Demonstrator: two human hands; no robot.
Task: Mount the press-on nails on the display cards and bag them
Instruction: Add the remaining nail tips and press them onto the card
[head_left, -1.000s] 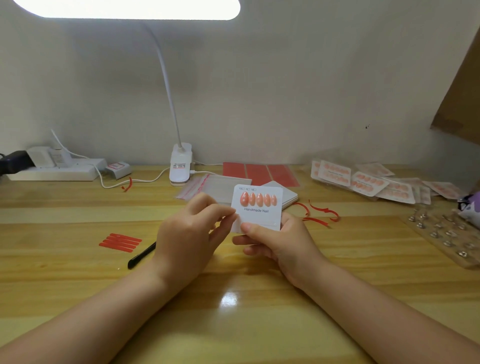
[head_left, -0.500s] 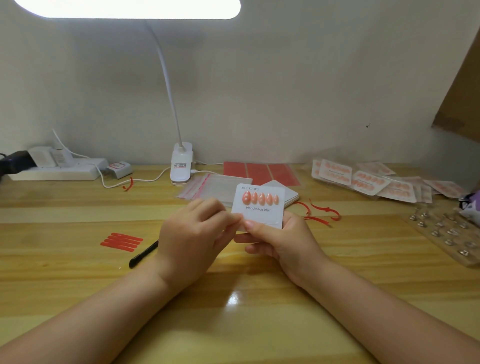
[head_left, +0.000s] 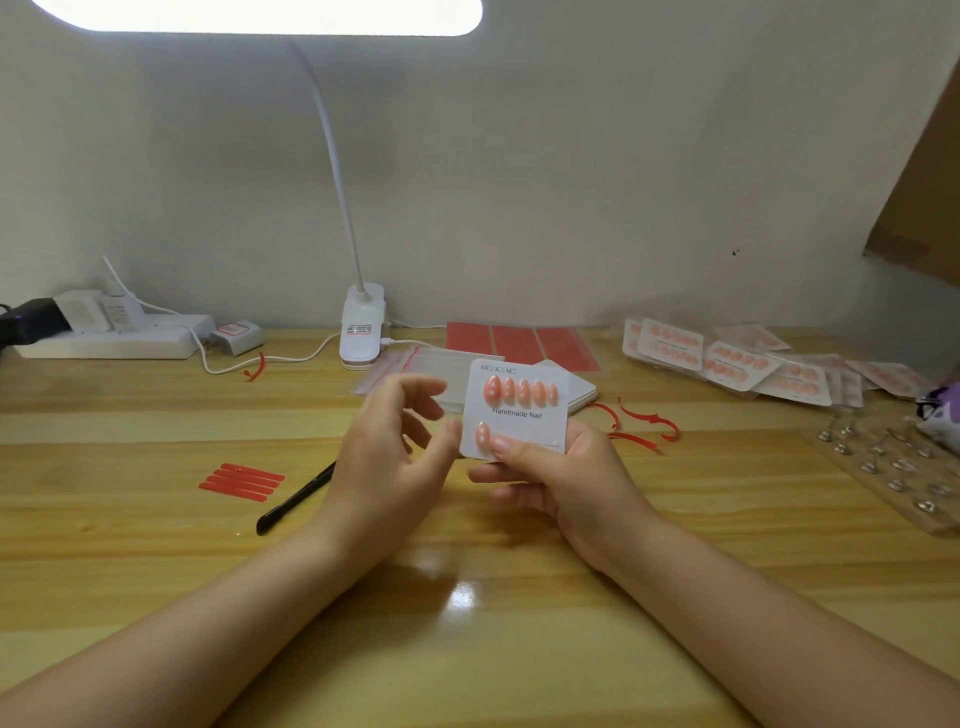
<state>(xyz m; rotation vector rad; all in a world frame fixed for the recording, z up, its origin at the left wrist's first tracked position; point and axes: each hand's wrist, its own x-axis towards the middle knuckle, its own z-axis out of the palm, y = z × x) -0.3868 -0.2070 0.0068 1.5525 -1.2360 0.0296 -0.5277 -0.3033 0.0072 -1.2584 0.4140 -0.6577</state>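
Right hand (head_left: 566, 480) grips a white display card (head_left: 519, 410) by its lower edge, thumb lying across the card's lower face, and holds it upright above the wooden table (head_left: 467, 649); the card carries a top row of five pink press-on nails (head_left: 520, 391), the printed words "Handmade Nail", and a single nail (head_left: 482, 435) at lower left, just beside the thumb tip. Left hand (head_left: 395, 462) is released, fingers loosely spread and holding nothing, just to the left of the card and apart from it. Beyond the two hands lie clear bags (head_left: 415, 371), a stack of blank cards (head_left: 579, 392) and a red adhesive sheet (head_left: 522, 345). To the left of the left hand lie a black tool (head_left: 293, 501) and red strips (head_left: 241, 481). Far to the right of the right hand, bagged finished cards (head_left: 737, 364) are spread out, with a board of nail stands (head_left: 893, 467) nearer the right forearm
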